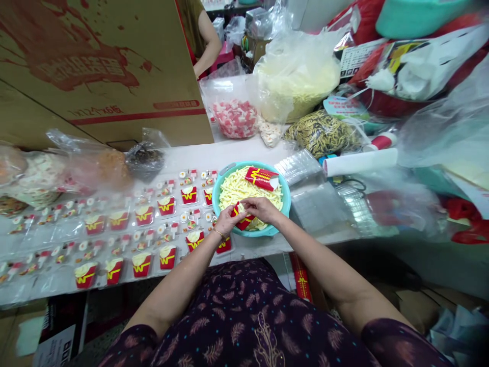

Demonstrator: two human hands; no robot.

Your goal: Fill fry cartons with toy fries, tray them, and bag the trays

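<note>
A long white table runs beneath everything, with a big printed cardboard carton standing at its far left. At the far right of the carton sits a bulging clear bag of pale yellow pieces, and just left of that a smaller bag of pink-and-white pieces. Nearer the person, a turquoise basin rests close to the table's front edge. Both hands are over it: the left hand has its fingers closed on a red fry box at the basin's near side, while the right hand bends its fingertips together at the box's top; I cannot tell whether they pinch anything. Another red fry carton lies inside the basin, on the heap. Left of the basin, filled miniature fry boxes stand out in clear packs, in rows. Smallest are the pale yellow fry-shaped sticks heaped in the basin.
</note>
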